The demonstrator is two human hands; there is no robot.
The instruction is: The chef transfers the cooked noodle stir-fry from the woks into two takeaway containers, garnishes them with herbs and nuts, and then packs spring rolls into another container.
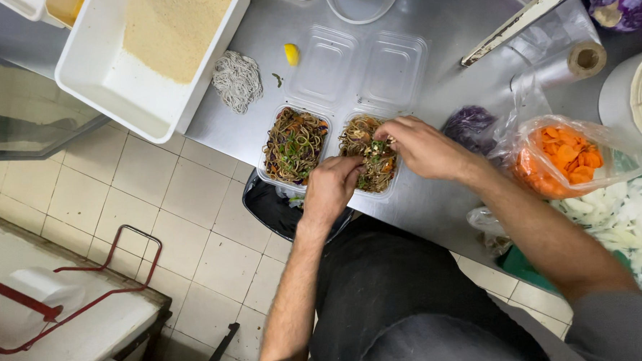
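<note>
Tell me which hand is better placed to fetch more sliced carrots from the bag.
Likely the right hand: it is over the right noodle container, nearer the bag of carrots. The left hand sits further away, at that container's near edge.

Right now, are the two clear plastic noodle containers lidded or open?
Open: both clear plastic noodle containers show uncovered noodles, and their hinged clear lids lie flat behind them.

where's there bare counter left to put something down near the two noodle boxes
Bare steel counter lies right of the noodle boxes, bordered by the purple cabbage, the carrot bag and the counter edge. A smaller patch sits between the raw noodle nest and the white tub. Behind the boxes the clear lids crowd it; the left hand and right hand cover the right box.
</note>
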